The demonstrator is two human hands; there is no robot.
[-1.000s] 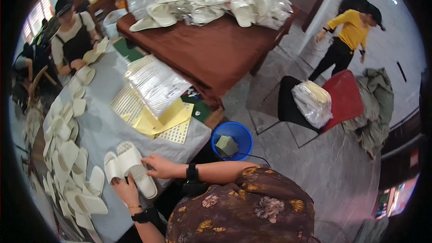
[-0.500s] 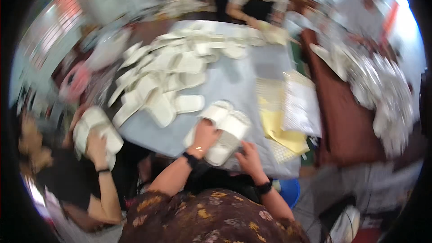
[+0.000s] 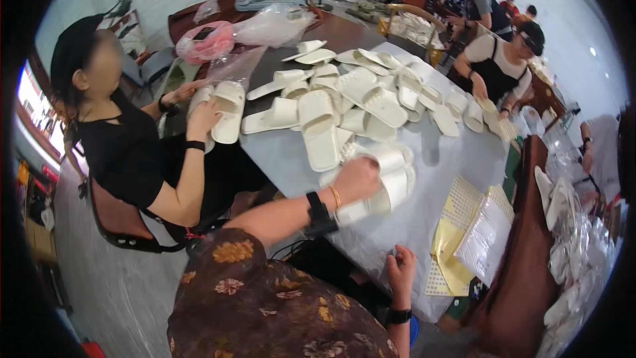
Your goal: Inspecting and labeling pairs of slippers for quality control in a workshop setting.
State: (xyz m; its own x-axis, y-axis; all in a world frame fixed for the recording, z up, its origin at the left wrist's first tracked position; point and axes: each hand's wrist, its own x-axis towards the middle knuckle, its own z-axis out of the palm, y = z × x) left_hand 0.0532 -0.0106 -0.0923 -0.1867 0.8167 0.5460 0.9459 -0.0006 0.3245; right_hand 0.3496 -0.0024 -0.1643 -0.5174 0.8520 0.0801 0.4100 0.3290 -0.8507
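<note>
My left hand (image 3: 358, 178) is over a pair of white slippers (image 3: 397, 189) near the table's front edge. Its fingers are curled and blurred, so what they may hold is hidden. At the same edge, lower right, my right hand (image 3: 401, 270) holds nothing, its thumb and fingers slightly apart. Just beyond the pair, a heap of white slippers (image 3: 377, 103) spreads over the grey-covered table (image 3: 437, 172), one slipper (image 3: 319, 129) lying nearest to my left hand. To the left, a seated co-worker's hands hold another pair of slippers (image 3: 228, 113).
Yellow sticker sheets (image 3: 450, 245) and a white plastic-wrapped pack (image 3: 485, 242) lie at the table's right. A brown bench (image 3: 510, 225) runs beside it, with bagged slippers (image 3: 580, 258) beyond. Another co-worker (image 3: 497, 69) handles a slipper at the far edge. Clear and pink bags (image 3: 205, 43) lie at back left.
The view has turned left. My left hand has come off the pair's near part and is now blurred above it. My right hand has moved away from the slippers.
</note>
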